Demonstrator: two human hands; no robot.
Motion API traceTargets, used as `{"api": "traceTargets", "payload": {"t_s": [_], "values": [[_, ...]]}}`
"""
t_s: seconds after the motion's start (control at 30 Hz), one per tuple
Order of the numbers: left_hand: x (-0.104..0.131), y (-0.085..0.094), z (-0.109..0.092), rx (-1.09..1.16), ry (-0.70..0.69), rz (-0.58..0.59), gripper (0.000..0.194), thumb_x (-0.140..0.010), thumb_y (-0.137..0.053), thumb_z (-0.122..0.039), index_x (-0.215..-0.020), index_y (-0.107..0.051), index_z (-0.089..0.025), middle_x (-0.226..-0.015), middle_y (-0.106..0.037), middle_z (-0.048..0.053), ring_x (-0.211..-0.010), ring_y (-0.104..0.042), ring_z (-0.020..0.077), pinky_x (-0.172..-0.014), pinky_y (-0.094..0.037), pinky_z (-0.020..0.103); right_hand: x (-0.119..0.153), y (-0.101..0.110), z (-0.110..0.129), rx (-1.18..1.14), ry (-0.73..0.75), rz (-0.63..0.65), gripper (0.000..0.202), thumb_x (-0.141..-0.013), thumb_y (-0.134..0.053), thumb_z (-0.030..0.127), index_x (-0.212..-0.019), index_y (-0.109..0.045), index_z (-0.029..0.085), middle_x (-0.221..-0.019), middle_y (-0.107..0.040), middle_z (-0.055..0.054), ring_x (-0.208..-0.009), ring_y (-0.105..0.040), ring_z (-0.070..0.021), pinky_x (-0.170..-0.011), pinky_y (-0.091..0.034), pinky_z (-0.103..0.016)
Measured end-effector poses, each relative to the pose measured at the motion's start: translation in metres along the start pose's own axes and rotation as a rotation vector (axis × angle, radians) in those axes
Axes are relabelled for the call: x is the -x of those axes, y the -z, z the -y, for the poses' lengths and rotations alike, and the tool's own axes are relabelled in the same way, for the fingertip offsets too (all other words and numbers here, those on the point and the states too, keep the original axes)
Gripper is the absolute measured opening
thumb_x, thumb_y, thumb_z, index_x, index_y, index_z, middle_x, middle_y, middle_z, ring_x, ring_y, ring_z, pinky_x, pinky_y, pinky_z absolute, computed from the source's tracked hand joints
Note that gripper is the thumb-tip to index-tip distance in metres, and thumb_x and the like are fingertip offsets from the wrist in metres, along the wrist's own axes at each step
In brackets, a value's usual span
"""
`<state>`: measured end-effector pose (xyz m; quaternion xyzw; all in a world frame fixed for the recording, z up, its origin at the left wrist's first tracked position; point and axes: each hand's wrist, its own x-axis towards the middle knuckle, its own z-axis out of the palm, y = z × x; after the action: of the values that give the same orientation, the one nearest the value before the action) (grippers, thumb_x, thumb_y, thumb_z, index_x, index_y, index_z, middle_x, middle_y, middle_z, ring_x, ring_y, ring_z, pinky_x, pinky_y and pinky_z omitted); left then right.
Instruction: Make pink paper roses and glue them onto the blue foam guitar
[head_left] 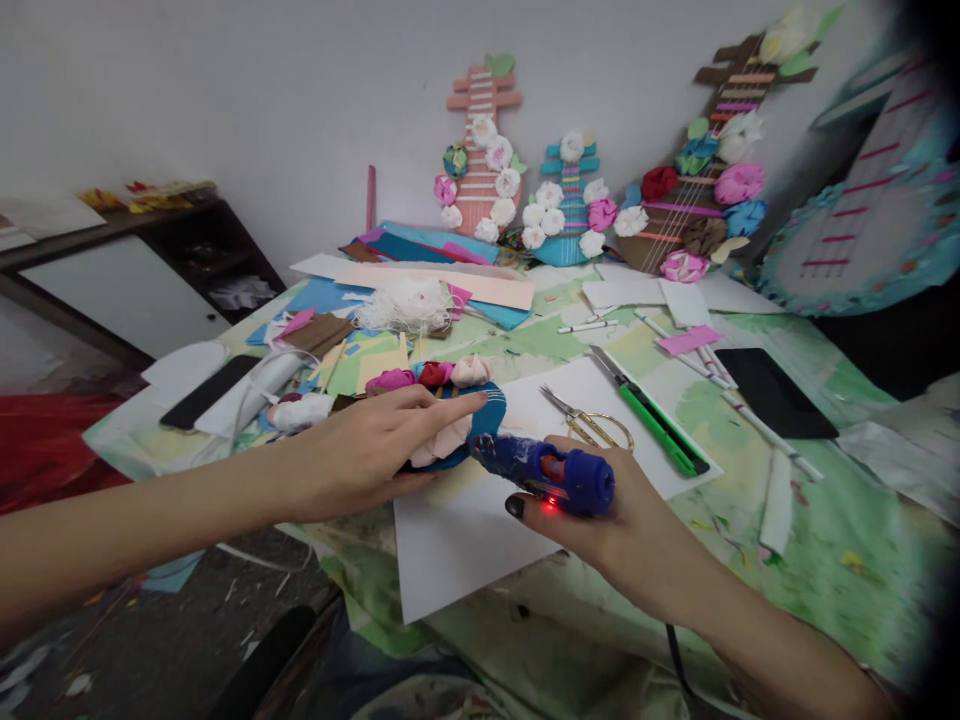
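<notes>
My left hand [397, 430] reaches in from the left and is closed around a dark blue paper piece [489, 410] decorated with paper flowers. A pale pink flower [442, 443] shows under its fingers; magenta, red and cream flowers [433, 374] line the far edge. White strings cross the blue surface near the index fingertip. In my right hand [592, 510] is a blue glue gun [551, 472] with a lit red light, its nozzle touching or very near the blue piece's right edge. Beneath both hands lies a white paper sheet [465, 540].
Gold-handled scissors [589, 420] and a green cutter [660, 425] lie right of the hands. A dark phone [212, 392] is at left, a black tablet [776, 393] at right. Flowered paper instruments [480, 180] lean on the wall behind white string [409, 305] and coloured paper scraps.
</notes>
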<state>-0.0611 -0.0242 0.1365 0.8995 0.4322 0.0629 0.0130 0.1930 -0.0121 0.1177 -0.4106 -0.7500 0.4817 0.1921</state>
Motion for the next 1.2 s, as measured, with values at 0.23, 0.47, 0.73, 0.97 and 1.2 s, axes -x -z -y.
{"api": "traceTargets", "payload": {"t_s": [0.23, 0.47, 0.73, 0.97, 1.2], "values": [[0.0, -0.002, 0.0, -0.004, -0.038, 0.007, 0.065, -0.089, -0.048, -0.029, -0.144, -0.014, -0.025, -0.133, -0.049, 0.01, -0.116, -0.05, 0.022, -0.092, -0.043, 0.03, 0.004, 0.002, -0.001, -0.007, 0.013, -0.034, 0.013, -0.075, -0.06, 0.028, -0.072, -0.05, 0.02, -0.061, -0.043, 0.006, -0.058, -0.036, -0.0089, -0.053, -0.03, -0.022], [0.0, -0.003, 0.001, 0.036, -0.047, -0.027, 0.067, -0.088, -0.048, -0.032, -0.144, -0.012, -0.025, -0.134, -0.047, 0.011, -0.115, -0.051, 0.0222, -0.093, -0.044, 0.033, 0.007, 0.003, -0.004, 0.008, 0.009, -0.055, 0.013, -0.075, -0.06, 0.026, -0.071, -0.048, 0.02, -0.06, -0.043, 0.006, -0.058, -0.037, -0.0087, -0.051, -0.029, -0.021], [0.0, -0.005, -0.002, 0.023, -0.062, -0.058, 0.064, -0.088, -0.049, -0.032, -0.142, -0.019, -0.022, -0.129, -0.052, 0.012, -0.111, -0.055, 0.0233, -0.09, -0.046, 0.034, 0.01, 0.0, -0.003, 0.046, 0.05, -0.022, 0.017, -0.075, -0.059, 0.024, -0.067, -0.044, 0.019, -0.059, -0.042, 0.006, -0.056, -0.035, -0.0077, -0.051, -0.029, -0.02], [0.004, -0.018, -0.01, -0.056, -0.094, -0.177, 0.058, -0.088, -0.049, -0.026, -0.14, -0.025, -0.019, -0.124, -0.057, 0.013, -0.11, -0.056, 0.0239, -0.094, -0.045, 0.036, 0.037, 0.01, -0.021, 0.361, 0.113, -0.165, 0.017, -0.078, -0.056, 0.031, -0.07, -0.046, 0.021, -0.062, -0.053, 0.002, -0.054, -0.046, -0.0111, -0.049, -0.032, -0.022], [0.004, -0.049, -0.023, -0.214, -0.266, -0.36, 0.043, -0.088, -0.045, -0.011, -0.131, -0.039, -0.013, -0.105, -0.067, 0.014, -0.108, -0.058, 0.0248, -0.085, -0.05, 0.038, 0.089, 0.043, -0.092, 0.797, -0.266, -0.467, 0.029, -0.073, -0.052, 0.053, -0.078, -0.05, 0.024, -0.064, -0.06, -0.004, -0.051, -0.057, -0.02, -0.046, -0.036, -0.028]]}}
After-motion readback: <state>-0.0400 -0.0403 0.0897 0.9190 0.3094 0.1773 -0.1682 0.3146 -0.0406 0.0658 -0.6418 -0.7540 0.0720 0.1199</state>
